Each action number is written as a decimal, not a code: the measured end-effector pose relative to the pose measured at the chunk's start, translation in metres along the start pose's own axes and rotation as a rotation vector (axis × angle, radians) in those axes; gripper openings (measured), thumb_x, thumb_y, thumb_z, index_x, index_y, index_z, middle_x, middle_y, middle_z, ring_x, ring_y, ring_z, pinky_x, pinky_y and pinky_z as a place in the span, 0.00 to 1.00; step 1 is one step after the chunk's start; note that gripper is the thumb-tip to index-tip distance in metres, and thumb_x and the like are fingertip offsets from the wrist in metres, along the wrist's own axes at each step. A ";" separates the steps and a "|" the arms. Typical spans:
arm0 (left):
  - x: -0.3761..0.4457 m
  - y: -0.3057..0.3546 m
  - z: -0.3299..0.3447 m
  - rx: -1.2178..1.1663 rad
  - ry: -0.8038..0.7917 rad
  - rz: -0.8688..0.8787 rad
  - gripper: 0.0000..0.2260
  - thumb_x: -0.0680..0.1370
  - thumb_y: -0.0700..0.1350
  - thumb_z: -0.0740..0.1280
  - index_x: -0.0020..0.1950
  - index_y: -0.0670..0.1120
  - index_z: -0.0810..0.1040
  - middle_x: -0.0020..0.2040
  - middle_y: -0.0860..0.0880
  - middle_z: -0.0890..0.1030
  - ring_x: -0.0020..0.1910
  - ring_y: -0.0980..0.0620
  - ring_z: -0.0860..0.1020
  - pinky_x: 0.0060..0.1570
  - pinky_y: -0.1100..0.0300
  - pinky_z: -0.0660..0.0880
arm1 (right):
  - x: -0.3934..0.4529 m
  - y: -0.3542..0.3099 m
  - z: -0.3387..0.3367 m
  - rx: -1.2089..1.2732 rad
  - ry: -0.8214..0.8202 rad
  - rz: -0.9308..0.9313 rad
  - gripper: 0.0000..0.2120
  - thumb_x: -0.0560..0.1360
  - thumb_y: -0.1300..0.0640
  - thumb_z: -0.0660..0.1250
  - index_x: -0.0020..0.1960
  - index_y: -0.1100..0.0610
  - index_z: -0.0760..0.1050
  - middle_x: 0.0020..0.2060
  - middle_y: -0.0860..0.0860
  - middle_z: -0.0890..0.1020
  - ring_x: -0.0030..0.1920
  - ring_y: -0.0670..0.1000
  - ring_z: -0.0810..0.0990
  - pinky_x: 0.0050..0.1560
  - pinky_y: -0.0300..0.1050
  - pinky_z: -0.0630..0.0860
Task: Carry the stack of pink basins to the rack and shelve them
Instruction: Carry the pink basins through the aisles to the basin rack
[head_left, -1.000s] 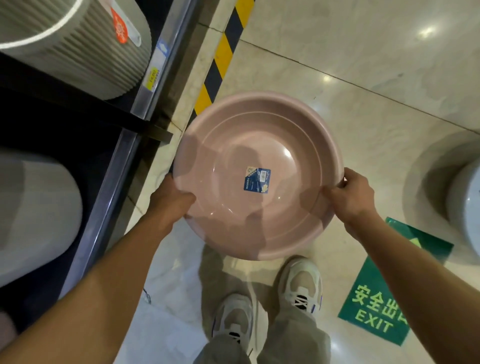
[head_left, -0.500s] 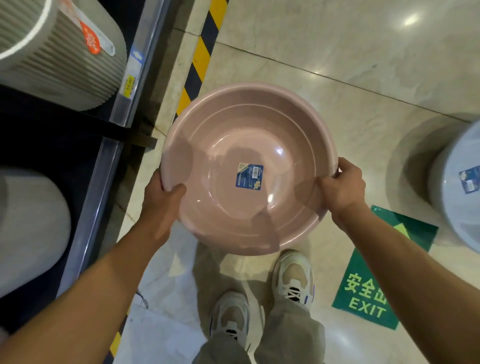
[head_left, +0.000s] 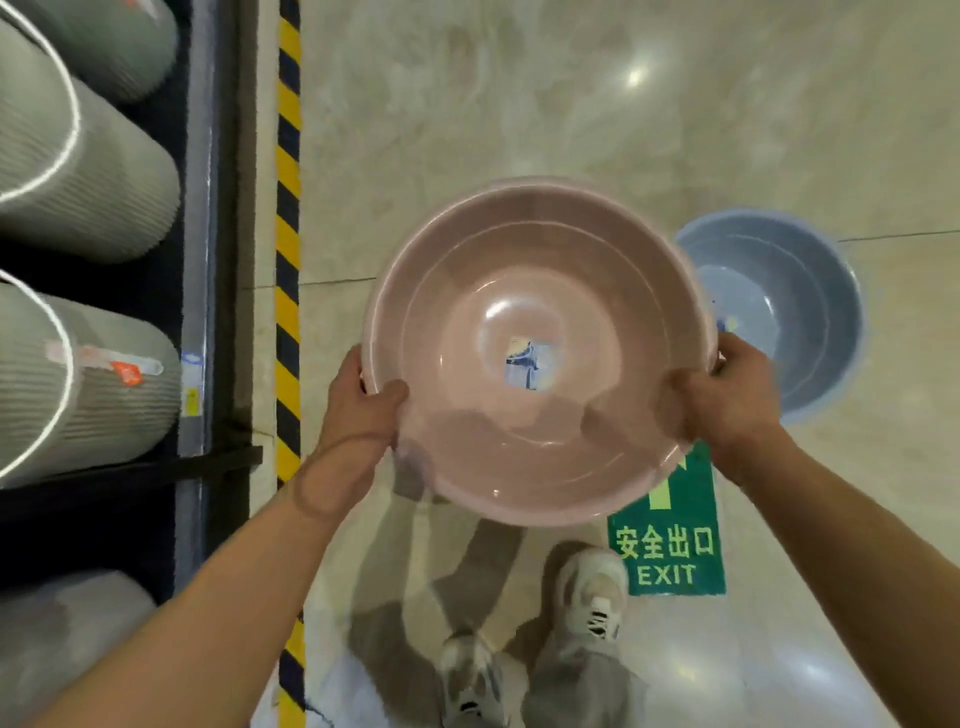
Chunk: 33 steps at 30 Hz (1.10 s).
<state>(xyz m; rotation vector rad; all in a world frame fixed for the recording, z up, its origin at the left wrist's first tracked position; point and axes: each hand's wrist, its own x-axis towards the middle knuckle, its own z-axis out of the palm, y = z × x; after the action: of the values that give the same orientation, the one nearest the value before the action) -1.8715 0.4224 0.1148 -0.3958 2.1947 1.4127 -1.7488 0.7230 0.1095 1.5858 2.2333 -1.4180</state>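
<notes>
I hold the stack of pink basins level in front of me, mouth up, a blue label stuck in its bottom. My left hand grips the left rim with the thumb inside. On the opposite rim my right hand does the same. The rack runs along the left edge of the view, with a metal shelf rail and dark uprights. The stack hangs over the floor, to the right of the rack. The image is blurred by motion.
Stacks of ribbed grey-green bins lie on the rack shelves. A yellow-black hazard stripe runs along the rack foot. A blue basin stack stands on the marble floor at right. A green EXIT floor sign lies by my feet.
The view has swung right and the rack now sits further left and runs straight up the frame. The blue basin has come fully into view. Both hands keep the same grip.
</notes>
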 end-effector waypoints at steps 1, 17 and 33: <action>-0.001 0.017 0.016 0.024 -0.036 0.009 0.17 0.77 0.32 0.65 0.63 0.47 0.75 0.46 0.51 0.80 0.42 0.51 0.79 0.30 0.64 0.76 | 0.002 0.002 -0.021 0.019 0.035 0.017 0.17 0.67 0.67 0.67 0.52 0.51 0.80 0.37 0.53 0.82 0.43 0.65 0.83 0.45 0.65 0.83; -0.006 0.137 0.257 0.199 -0.491 0.043 0.26 0.77 0.38 0.66 0.74 0.52 0.70 0.60 0.47 0.81 0.58 0.43 0.81 0.53 0.46 0.81 | 0.076 0.052 -0.221 0.080 0.281 0.322 0.17 0.68 0.64 0.66 0.55 0.51 0.77 0.40 0.51 0.81 0.41 0.63 0.81 0.40 0.65 0.84; 0.106 0.091 0.354 0.550 -0.471 0.065 0.19 0.75 0.44 0.68 0.61 0.60 0.69 0.51 0.57 0.81 0.50 0.55 0.81 0.46 0.57 0.79 | 0.187 0.132 -0.151 0.101 0.328 0.496 0.16 0.68 0.65 0.64 0.54 0.57 0.78 0.40 0.56 0.81 0.47 0.66 0.80 0.49 0.63 0.81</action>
<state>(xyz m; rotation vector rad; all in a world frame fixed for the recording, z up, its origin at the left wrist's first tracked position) -1.9165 0.7842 0.0057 0.1893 2.0850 0.7686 -1.6702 0.9690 0.0164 2.3396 1.7228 -1.2107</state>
